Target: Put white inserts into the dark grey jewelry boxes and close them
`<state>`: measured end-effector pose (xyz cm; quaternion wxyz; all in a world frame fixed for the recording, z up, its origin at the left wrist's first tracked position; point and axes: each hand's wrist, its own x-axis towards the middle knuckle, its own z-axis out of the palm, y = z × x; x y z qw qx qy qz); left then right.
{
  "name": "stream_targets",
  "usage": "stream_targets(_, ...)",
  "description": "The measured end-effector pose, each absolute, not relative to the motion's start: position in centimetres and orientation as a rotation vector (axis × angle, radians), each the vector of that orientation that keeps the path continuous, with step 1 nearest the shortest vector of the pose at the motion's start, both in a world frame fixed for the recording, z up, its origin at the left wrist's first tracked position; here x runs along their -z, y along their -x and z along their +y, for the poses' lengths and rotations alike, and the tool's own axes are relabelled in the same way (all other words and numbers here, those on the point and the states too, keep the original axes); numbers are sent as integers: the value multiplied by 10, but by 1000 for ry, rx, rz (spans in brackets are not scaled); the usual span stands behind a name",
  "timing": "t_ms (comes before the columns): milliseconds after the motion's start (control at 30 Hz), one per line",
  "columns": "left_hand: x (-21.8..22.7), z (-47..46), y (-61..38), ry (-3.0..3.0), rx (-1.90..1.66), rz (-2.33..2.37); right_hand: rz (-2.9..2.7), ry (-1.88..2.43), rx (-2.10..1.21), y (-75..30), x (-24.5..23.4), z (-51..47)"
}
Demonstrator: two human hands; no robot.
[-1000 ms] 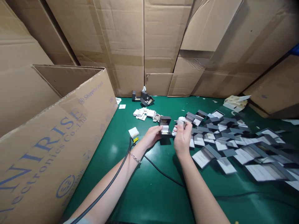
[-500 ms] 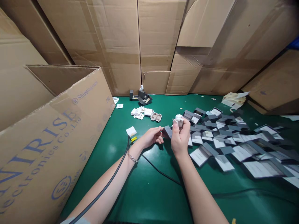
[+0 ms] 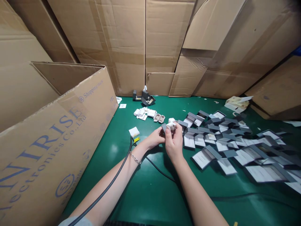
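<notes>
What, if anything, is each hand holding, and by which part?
The right hand holds a white bundle, pinched at its near side. The left hand is at a grey piece, but whether and where it grips is hidden.

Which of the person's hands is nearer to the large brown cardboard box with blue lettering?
Left. The left hand is apart from the large brown cardboard box, to its right; the right hand is farther right.

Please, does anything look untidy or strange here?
Yes: small white scraps lie loose near the far edge of the green table, like litter. A black cable crosses in front of the left forearm, perhaps hindering it.
</notes>
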<state>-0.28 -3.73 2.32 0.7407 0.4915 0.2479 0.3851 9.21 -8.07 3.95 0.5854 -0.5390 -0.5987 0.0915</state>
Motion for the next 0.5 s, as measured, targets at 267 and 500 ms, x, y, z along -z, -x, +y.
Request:
stream_targets(267, -22, -33, 5, -786, -973, 541, -1321, 1138, -392, -85, -36, -83)
stream_targets(500, -22, -31, 8, -698, -980, 525, -1218, 1195, -407, -88, -40, -81)
